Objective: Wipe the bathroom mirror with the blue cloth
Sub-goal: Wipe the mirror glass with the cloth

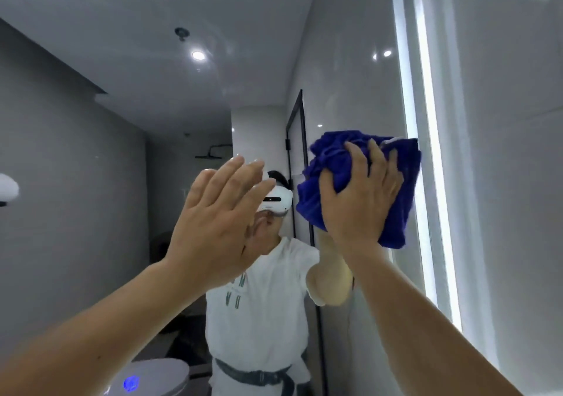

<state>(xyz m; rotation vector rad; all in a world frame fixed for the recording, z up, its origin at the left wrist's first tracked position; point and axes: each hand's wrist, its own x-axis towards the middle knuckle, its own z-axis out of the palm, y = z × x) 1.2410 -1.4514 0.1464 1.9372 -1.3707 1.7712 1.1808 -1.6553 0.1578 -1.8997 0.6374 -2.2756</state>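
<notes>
The bathroom mirror (128, 97) fills most of the head view, with a lit strip along its top and right edges. My right hand (359, 194) grips the bunched blue cloth (399, 179) and presses it against the glass near the mirror's right edge, at mid height. My left hand (219, 222) is raised left of the cloth with its fingers straight and together, palm toward the glass; whether it touches the mirror I cannot tell. Both forearms reach up from the bottom of the view.
The glowing light strip (426, 121) marks the mirror's right edge, with a grey tiled wall (511, 151) beyond it. Reflected in the glass are a person in a white shirt, a black-framed shower door and a toilet lid (158, 374) with a blue light.
</notes>
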